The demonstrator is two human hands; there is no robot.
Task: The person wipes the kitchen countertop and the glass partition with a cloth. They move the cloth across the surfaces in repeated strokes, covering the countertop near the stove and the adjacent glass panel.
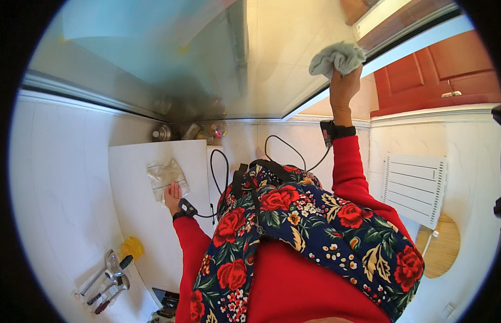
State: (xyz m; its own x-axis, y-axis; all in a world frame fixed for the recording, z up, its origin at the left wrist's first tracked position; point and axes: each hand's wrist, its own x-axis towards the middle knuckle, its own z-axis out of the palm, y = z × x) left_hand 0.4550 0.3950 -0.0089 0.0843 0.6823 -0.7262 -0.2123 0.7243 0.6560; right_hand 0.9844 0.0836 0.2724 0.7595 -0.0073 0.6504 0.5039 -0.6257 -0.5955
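Note:
My right hand (344,90) is raised at the upper right, closed on a bunched grey cloth (339,58). The cloth is against a large glass pane (293,59), near its dark-edged frame. Lower on the left, my left hand (174,196) lies with its fingers stretched out over the edge of a flat, pale, see-through packet (165,175). That packet rests on the white cabinet top (137,210). Both wrists carry a dark strap with a small cabled box.
A metal canister (161,133) and small items stand along the cabinet's back edge, by the glass. Several kitchen utensils (111,279) hang on the left wall beside a yellow object (132,247). To the right are a white slatted panel (414,185), a round wooden board (443,247) and a red door (433,75).

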